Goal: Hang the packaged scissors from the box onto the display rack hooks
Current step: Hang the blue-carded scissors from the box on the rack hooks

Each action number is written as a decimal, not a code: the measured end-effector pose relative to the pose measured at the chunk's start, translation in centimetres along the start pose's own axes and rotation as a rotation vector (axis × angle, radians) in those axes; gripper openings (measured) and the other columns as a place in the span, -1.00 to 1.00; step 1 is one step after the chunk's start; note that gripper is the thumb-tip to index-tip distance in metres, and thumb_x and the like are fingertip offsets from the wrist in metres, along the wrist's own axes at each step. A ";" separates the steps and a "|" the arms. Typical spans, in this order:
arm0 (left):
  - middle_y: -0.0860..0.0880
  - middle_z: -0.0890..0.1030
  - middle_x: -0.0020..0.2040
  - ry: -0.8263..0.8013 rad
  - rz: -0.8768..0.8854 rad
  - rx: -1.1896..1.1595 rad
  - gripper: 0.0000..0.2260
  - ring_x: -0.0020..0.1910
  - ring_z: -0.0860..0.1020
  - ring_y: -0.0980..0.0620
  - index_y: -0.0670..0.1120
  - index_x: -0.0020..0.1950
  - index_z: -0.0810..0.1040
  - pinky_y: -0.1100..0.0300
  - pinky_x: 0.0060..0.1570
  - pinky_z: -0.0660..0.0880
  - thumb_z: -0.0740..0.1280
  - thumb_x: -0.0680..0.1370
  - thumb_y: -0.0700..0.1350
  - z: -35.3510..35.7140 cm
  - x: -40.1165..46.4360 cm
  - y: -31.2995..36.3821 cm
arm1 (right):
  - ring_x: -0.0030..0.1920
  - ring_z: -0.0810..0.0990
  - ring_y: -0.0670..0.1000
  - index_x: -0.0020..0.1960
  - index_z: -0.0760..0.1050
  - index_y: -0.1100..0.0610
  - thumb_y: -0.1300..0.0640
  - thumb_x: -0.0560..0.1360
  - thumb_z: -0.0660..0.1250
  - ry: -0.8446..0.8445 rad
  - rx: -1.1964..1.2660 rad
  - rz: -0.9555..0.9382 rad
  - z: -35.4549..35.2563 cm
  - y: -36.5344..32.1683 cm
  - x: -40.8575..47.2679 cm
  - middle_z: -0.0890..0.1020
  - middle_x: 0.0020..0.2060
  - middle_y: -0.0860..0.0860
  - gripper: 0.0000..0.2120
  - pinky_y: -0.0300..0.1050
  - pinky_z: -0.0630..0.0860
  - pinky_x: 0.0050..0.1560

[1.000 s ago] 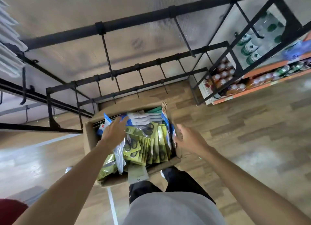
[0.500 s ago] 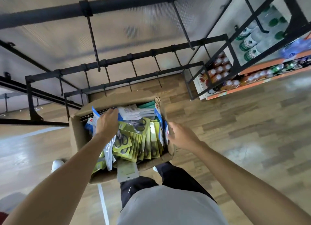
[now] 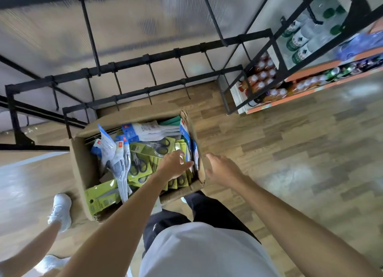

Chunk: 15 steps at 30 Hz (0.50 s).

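Left hand: my left hand [image 3: 175, 165] is down inside the box, fingers loosely spread over the green-carded scissors packs [image 3: 145, 162] at the right end, pressing among them but closed round none. I judge it is sorting for a pack to lift.
Right hand: my right hand [image 3: 222, 169] hovers just outside the box's right wall, fingers relaxed and apart, holding nothing; I read it as ready to steady the wall.
Cardboard box [image 3: 79, 164]: stands on the wood floor just before the rack, so each pack has a short way up.
Blue-and-white packs [image 3: 145, 129]: heaped at the far end, contents unclear.
Display rack hooks [image 3: 152, 78]: the ones I can see are bare, well above the box; nothing hung there yet.
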State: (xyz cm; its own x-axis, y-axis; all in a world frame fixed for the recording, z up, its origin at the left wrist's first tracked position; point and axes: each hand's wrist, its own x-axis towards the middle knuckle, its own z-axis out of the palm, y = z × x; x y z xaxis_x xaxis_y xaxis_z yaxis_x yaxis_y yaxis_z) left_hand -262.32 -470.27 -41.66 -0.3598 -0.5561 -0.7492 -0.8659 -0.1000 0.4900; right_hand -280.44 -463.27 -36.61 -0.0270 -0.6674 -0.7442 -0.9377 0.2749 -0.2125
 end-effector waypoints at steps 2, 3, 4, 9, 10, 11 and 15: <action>-0.07 0.64 0.15 0.029 -0.046 -0.029 -0.65 0.12 0.59 -0.07 -0.10 0.31 0.51 0.10 0.06 0.50 0.32 0.60 0.04 0.5 0.7 0.0 | 0.37 0.44 0.19 0.53 0.22 0.15 0.06 0.60 0.21 -0.013 -0.006 -0.006 0.2 0.4 -0.4 0.49 0.37 0.17 -0.47 0.09 0.42 0.32; -0.12 0.65 0.10 0.059 -0.069 -0.048 -0.74 0.08 0.60 -0.11 -0.14 0.23 0.56 0.09 -0.01 0.52 0.30 0.61 -0.04 0.7 0.8 -0.1 | 0.39 0.42 0.19 0.55 0.20 0.16 0.07 0.60 0.20 -0.025 -0.009 -0.010 0.2 0.6 -0.6 0.47 0.39 0.17 -0.46 0.08 0.40 0.34; -0.17 0.67 0.01 0.091 -0.084 -0.090 -0.80 0.00 0.63 -0.15 -0.19 0.10 0.60 0.07 -0.10 0.54 0.26 0.60 -0.12 1.0 1.0 -0.3 | 0.40 0.40 0.19 0.56 0.18 0.17 0.08 0.60 0.20 -0.036 -0.018 -0.016 0.2 0.7 -0.8 0.46 0.41 0.17 -0.44 0.08 0.38 0.35; -0.11 0.61 -0.25 0.179 -0.191 -0.234 -0.90 -0.32 0.59 -0.09 -0.13 -0.09 0.53 0.21 -0.46 0.42 0.26 0.60 -0.18 1.4 -0.8 -2.4 | 0.35 0.44 0.19 0.55 0.19 0.14 0.09 0.58 0.23 -0.031 -0.038 -0.067 0.3 0.8 -0.8 0.48 0.38 0.16 -0.42 0.03 0.41 0.28; -0.11 0.64 -0.22 0.200 -0.200 -0.272 -0.90 -0.29 0.62 -0.12 -0.12 -0.04 0.55 0.19 -0.44 0.46 0.25 0.61 -0.17 1.4 -1.4 -2.9 | 0.33 0.47 0.19 0.56 0.18 0.11 0.10 0.56 0.24 -0.014 -0.035 -0.084 0.2 0.6 -0.6 0.50 0.37 0.15 -0.41 0.03 0.44 0.26; -0.12 0.66 -0.20 0.221 -0.218 -0.304 -0.90 -0.25 0.66 -0.13 -0.09 0.00 0.57 0.15 -0.41 0.51 0.25 0.61 -0.17 1.1 -2.2 -3.5 | 0.30 0.50 0.18 0.56 0.17 0.07 0.13 0.55 0.26 0.005 -0.025 -0.107 0.1 0.4 -0.1 0.52 0.36 0.13 -0.39 0.03 0.46 0.22; -0.12 0.70 -0.20 0.310 -0.262 -0.377 -0.91 -0.24 0.69 -0.05 -0.08 0.01 0.58 0.01 -0.27 0.65 0.28 0.61 -0.15 0.0 -4.5 -7.9 | 0.26 0.54 0.13 0.56 0.24 -0.03 0.32 0.59 0.16 0.126 0.039 -0.209 -1.1 -1.0 2.1 0.52 0.36 0.04 -0.42 -0.01 0.50 0.14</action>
State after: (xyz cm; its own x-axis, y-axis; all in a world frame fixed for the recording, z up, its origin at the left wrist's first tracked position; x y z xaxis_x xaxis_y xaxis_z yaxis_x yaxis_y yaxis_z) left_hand -253.86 -466.99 -42.10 0.0195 -0.6840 -0.7293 -0.7082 -0.5244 0.4728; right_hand -279.89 -465.73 -37.27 0.1205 -0.7929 -0.5973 -0.9134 0.1471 -0.3796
